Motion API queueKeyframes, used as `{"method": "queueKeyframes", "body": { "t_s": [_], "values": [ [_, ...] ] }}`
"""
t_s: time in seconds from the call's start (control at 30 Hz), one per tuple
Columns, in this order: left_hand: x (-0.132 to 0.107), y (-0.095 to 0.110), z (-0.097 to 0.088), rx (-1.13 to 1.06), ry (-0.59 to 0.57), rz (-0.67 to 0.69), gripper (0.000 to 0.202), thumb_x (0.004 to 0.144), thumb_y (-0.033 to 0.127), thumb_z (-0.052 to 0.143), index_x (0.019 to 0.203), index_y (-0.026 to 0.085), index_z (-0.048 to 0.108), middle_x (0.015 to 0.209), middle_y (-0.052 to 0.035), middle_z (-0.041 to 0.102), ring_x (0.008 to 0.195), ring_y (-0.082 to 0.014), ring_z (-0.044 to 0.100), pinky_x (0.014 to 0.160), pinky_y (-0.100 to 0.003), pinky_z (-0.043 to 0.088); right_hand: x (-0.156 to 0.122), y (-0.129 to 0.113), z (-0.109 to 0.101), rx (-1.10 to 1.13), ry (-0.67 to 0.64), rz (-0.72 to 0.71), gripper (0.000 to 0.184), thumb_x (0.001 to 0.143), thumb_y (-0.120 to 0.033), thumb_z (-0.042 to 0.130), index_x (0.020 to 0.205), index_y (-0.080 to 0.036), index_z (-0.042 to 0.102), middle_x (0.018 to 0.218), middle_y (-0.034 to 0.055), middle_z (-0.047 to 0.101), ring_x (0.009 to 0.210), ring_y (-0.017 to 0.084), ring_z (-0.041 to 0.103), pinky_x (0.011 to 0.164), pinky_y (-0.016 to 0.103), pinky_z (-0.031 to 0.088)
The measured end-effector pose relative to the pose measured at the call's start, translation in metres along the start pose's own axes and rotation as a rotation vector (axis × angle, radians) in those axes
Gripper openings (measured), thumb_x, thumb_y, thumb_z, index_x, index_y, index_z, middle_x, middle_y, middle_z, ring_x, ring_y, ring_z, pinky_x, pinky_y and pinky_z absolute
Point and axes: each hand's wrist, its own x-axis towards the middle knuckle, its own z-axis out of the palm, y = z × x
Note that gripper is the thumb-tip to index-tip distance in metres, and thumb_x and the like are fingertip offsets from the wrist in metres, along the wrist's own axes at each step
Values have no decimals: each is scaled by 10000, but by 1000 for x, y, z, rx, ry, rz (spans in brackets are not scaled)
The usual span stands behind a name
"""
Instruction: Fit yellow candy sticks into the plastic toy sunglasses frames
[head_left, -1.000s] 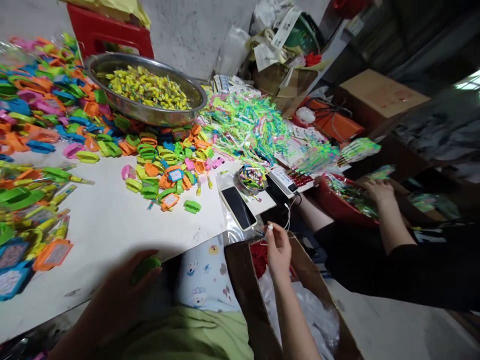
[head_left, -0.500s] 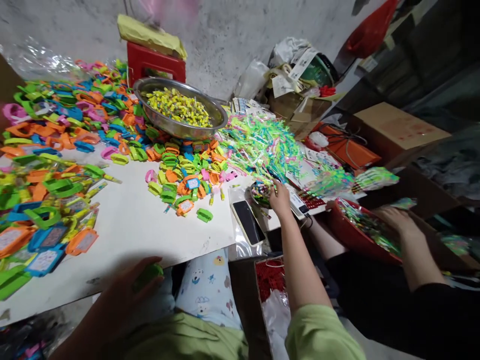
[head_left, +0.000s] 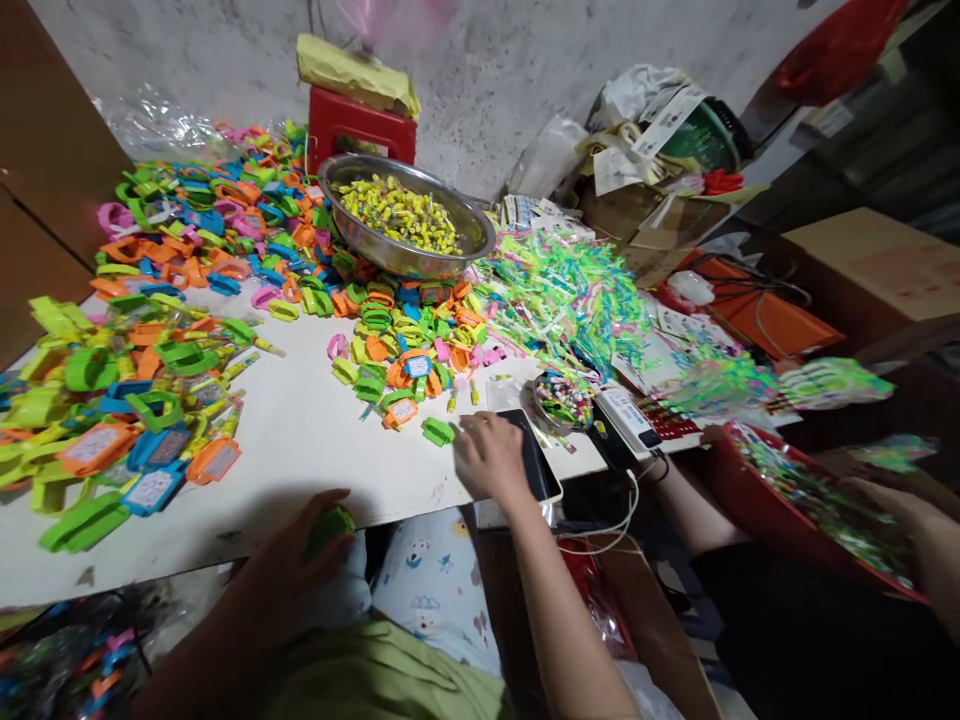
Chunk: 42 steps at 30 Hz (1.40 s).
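Observation:
My left hand (head_left: 311,545) is curled round a green plastic toy watch (head_left: 330,527) at the table's front edge, in shadow. Over the tabletop, my right hand (head_left: 491,455) lies beside a dark-screened phone (head_left: 534,462), partly covering it. Its fingers are drawn in, and whatever they may hold is hidden. Just left of those fingers lies a single green toy watch (head_left: 438,431). A small bowl (head_left: 562,398) of tiny multicoloured pieces stands right of the phone. Behind it spreads a heap of toy watches (head_left: 397,350) in orange, green, blue and pink.
A steel basin (head_left: 480,245) holds yellow small tubes. Toy watches with yellow tubes (head_left: 150,400) lie at left. Green and pink plastic strips (head_left: 570,290) are piled behind the bowl. Another person's hand (head_left: 900,510) is in a red basin (head_left: 739,480) at right.
My right hand has left the small bowl and moved left to beside the phone. My left hand keeps the green toy watch. The view has turned slightly left.

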Motion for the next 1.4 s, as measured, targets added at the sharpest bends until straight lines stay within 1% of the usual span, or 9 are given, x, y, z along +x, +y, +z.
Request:
{"method": "queueKeyframes", "body": {
  "t_s": [0.17,0.33,0.5,0.67,0.8,0.9,1.0,1.1,1.4],
  "values": [
    [-4,1,-1,-50,33,-9,382,804,503,573,1079,240,606,1000,-40,723,869,-225,692,779,-331,556,5,-47,22,8,-146,59,385,945,-432,507,1274,-238,550,1243,92,591,1120,267,513,915,404,311],
    [-7,-6,-4,-9,-20,-47,418,820,514,560,1147,255,592,1028,-43,724,917,-238,693,810,-346,550,17,-31,16,-21,-137,228,350,1000,-297,358,1281,-238,558,1229,106,588,1096,267,514,877,387,314],
    [-4,0,-2,-22,-59,-52,445,826,525,556,1165,235,557,1058,-64,718,942,-250,689,817,-366,548,38,-17,18,6,-216,133,327,917,-156,471,1166,-296,632,1142,62,637,1038,245,536,803,345,321],
    [2,4,-3,-48,-10,-86,477,761,530,610,1136,239,561,1035,-48,733,908,-246,701,782,-348,563,49,-16,21,59,-137,112,182,901,-174,522,1010,-238,654,1029,64,666,1016,243,552,850,363,337],
    [3,-2,-5,-45,-80,-76,523,765,515,622,1195,231,530,1071,-61,728,930,-242,704,770,-325,575,21,-29,10,154,49,221,215,970,-254,424,1113,-180,567,1093,110,637,1030,224,564,889,362,400],
    [4,-2,-3,-46,-89,-80,526,774,516,623,1199,226,514,1080,-70,720,933,-246,696,795,-351,570,-21,-59,3,547,247,280,193,980,-291,421,1112,-191,520,1098,105,638,1009,198,598,850,331,471],
    [7,5,1,-82,-36,-80,517,757,527,644,1151,217,516,1076,-72,706,955,-255,674,812,-373,555,-60,-97,-2,890,160,226,134,966,-260,463,1065,-222,545,990,58,676,908,177,645,793,309,505],
    [11,21,2,-155,-32,-48,478,733,521,671,1071,206,546,1013,-61,703,912,-241,664,783,-353,552,-81,-121,-7,909,10,143,160,943,-214,488,1029,-228,622,945,50,673,912,187,638,806,323,502],
    [5,42,5,-163,-101,80,436,722,405,746,1102,228,626,1057,-49,693,977,-223,651,886,-344,514,-94,-123,-13,893,1,161,162,899,-164,545,1022,-251,604,990,48,669,928,190,632,808,314,508]
  ]
}}
